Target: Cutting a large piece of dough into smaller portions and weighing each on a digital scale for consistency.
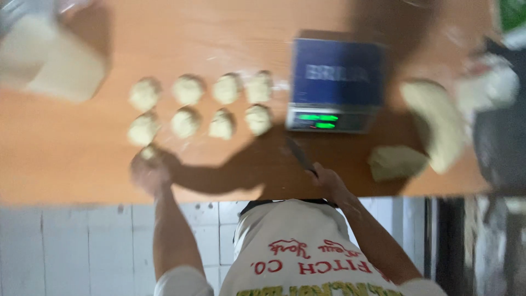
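The left hand (149, 172) is curling down over a small, pale, soft dough ball (148, 153), cupping it against the smooth orange-brown wooden tabletop (66, 153); the motion blur is hiding exactly how tightly the fingers are closing. The right hand (327, 180) is gripping the handle of a dark, narrow-bladed knife (299, 155), its blade angling up and away over the table.

Just beyond the left hand, eight rounded, floury dough balls (200, 106) are sitting in two neat rows of four, each lumpy and matte, near one another but apart. To their right a blue-topped rectangular kitchen scale (335, 82) is standing with a glowing green display on its grey front edge. Further right, a squarish cut chunk of pale dough (396, 162) is lying near the table edge, touching or just beside a larger, long, slumping mass of dough (435, 120). At the far left corner a blurred cream-coloured block (52, 63) is resting on the table. Below the table edge, white tiles (71, 246) and the person's white printed apron (296, 246) are showing.
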